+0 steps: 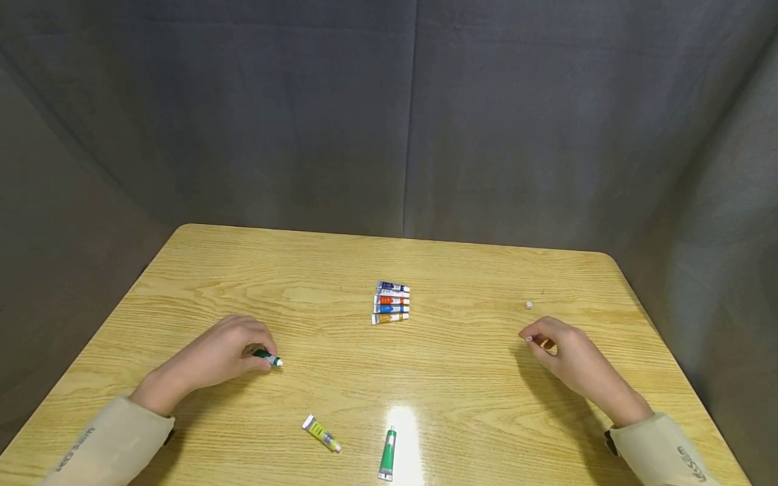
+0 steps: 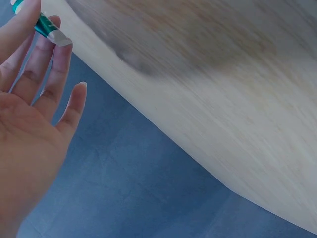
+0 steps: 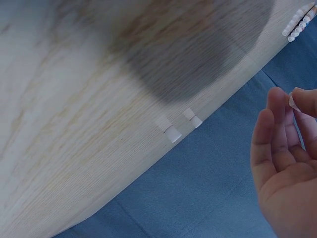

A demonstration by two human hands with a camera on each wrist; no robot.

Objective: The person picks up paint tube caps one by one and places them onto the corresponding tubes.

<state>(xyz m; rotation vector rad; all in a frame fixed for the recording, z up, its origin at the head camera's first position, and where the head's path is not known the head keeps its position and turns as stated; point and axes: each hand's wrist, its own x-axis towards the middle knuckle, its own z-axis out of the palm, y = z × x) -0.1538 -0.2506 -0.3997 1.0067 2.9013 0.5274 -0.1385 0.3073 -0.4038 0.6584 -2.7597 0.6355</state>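
My left hand (image 1: 234,347) pinches a dark green paint tube (image 1: 265,356) between thumb and fingers, its white end pointing right. In the left wrist view the crimped silver tail of the tube (image 2: 51,30) sticks out past the fingertips, and the little finger is extended. On the right side, my right hand (image 1: 571,354) pinches a small white cap (image 1: 529,339) between thumb and fingertip. A similar white cap (image 1: 529,305) sits on the table just beyond that hand. The right wrist view shows two white caps on the tabletop, a nearer one (image 3: 173,134) and another (image 3: 196,121).
Several paint tubes (image 1: 391,301) lie stacked in a neat row at the table's middle. Closer to me are a yellow-green tube (image 1: 322,433) and a green tube (image 1: 387,455). A grey curtain (image 1: 365,135) hangs behind the wooden table (image 1: 292,270).
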